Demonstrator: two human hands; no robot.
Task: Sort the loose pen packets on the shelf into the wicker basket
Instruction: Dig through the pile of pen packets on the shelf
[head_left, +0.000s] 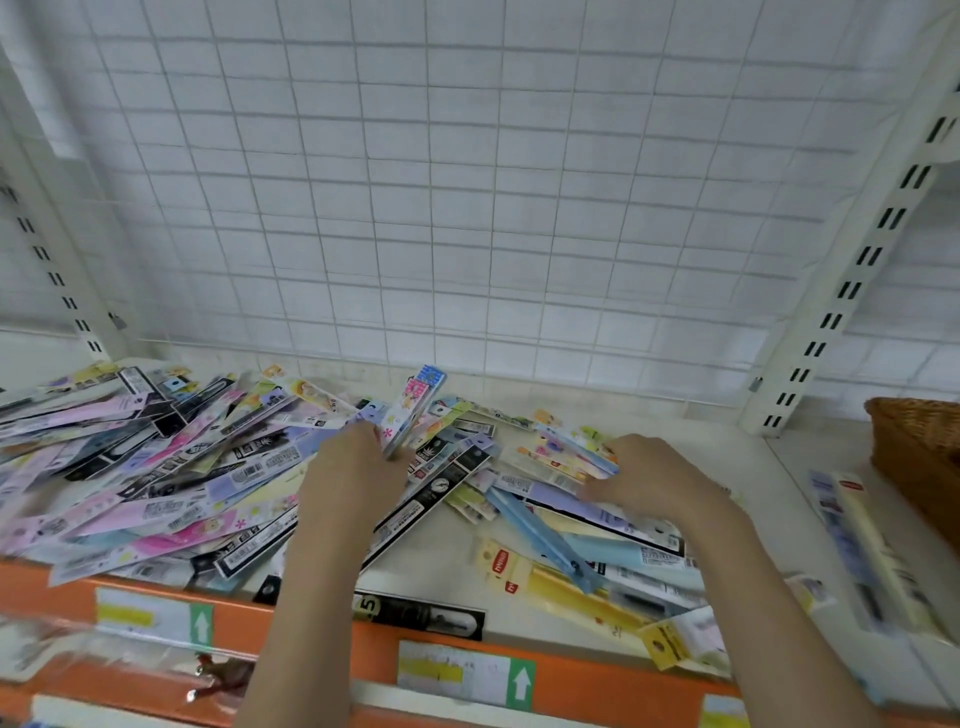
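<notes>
Pen packets (218, 467) heaped on shelf (441, 566), likely light, slick, flexible; left hand (353, 467) pinches one tilted packet (410, 410), right hand (649, 478) rests spread on pile (grip mid-length), wicker basket (919, 441) far right.

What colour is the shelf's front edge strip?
Orange, with white-and-green arrow labels, on the shelf's front edge strip; head view.

There is one camera, worn on the person's head. It looks forward and down at the shelf (441, 566) from close by. The shelf's front edge is at the bottom, the wire wall (467, 182) is at the top, and both arms reach in from below.
</notes>
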